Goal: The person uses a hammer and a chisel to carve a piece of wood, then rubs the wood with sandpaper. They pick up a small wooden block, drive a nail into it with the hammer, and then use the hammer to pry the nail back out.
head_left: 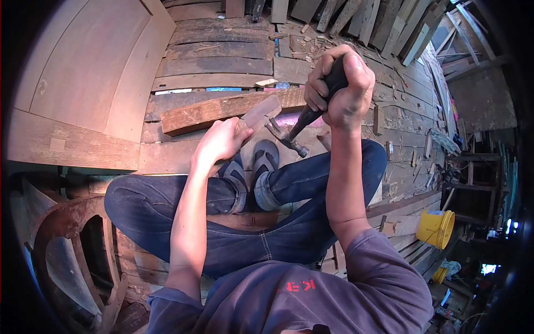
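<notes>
My right hand [344, 86] is wrapped around the black handle of a claw hammer [290, 138], raised in front of my knees. Its metal head points down and to the left, near the end of the piece in my other hand. My left hand [219, 140] is closed on a short, flat grey-brown piece [260, 113] that sticks out up and to the right; its kind cannot be made out. Just beyond lies a thick reddish-brown wooden beam [206, 111] on the floor, partly overlapped by that piece and my hands.
A wooden door panel [89, 72] stands at the left, above a curved wooden frame [64, 222]. Boards [367, 22] lean along the far side. Wood chips litter the plank floor [217, 53]. A yellow bucket [435, 228] sits at the right, near dark shelving [471, 186].
</notes>
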A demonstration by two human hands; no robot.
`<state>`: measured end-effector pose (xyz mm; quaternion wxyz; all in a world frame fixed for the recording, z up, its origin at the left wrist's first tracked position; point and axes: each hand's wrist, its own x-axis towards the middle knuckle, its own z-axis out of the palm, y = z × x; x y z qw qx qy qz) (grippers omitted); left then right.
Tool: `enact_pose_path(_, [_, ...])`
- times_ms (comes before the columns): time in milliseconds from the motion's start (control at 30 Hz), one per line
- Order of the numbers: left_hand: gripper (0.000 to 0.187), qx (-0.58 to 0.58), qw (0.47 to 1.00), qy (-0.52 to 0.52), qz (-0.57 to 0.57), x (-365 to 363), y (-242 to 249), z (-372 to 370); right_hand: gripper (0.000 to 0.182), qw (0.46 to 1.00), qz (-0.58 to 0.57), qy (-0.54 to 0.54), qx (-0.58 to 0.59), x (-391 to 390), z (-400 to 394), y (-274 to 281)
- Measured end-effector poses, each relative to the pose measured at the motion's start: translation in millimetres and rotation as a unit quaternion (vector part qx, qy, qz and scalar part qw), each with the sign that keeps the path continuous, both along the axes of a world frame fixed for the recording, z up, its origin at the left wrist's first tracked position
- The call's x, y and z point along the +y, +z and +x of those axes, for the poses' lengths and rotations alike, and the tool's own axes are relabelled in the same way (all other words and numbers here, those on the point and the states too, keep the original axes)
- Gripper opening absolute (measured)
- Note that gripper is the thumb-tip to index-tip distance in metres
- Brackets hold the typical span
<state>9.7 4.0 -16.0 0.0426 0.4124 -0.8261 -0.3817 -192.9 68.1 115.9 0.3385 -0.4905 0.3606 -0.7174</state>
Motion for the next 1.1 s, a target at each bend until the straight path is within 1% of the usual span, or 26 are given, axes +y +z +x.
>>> enact_pose_path(33, [0.045,-0.004,1.000,0.000,-0.005,2,1,-1,0.037,1.000,0.002,0.001,0.003,-1,2,0])
enact_pose_path(67, [0.044,-0.001,1.000,0.003,-0.006,4,3,-2,0.040,0.998,0.028,-0.035,0.040,-1,6,2])
enact_pose_path(200, [0.040,-0.002,0.999,0.015,-0.031,20,10,-6,0.040,0.998,0.042,-0.022,0.040,-3,3,0])
enact_pose_path(233, [0.039,-0.004,0.999,0.019,-0.043,23,9,-8,0.040,0.998,0.049,-0.025,0.026,-3,3,1])
enact_pose_path(367, [0.037,0.041,0.999,0.018,-0.017,27,-7,-18,0.041,0.996,0.070,-0.049,-0.020,-5,2,3])
enact_pose_path(433, [0.036,0.056,0.998,0.023,-0.014,29,-6,-21,0.040,0.993,0.083,-0.071,-0.042,-5,-1,5])
enact_pose_path(567, [0.036,0.069,0.997,0.027,-0.020,29,-4,-22,0.039,0.990,0.067,-0.105,-0.069,-5,-13,5])
enact_pose_path(700, [0.036,0.060,0.998,0.014,-0.025,29,-3,-20,0.043,0.981,0.093,-0.168,-0.039,-7,-23,5])
enact_pose_path(833, [0.034,0.062,0.997,-0.004,-0.036,30,-1,-21,0.040,0.980,0.090,-0.145,-0.101,-8,-39,3])
enact_pose_path(967, [0.033,0.058,0.997,-0.010,-0.044,36,4,-27,0.041,0.974,0.133,-0.163,-0.079,-7,-41,4])
enact_pose_path(1100, [0.032,0.062,0.996,0.001,-0.060,37,4,-28,0.041,0.973,0.122,-0.173,-0.094,-7,-44,3])
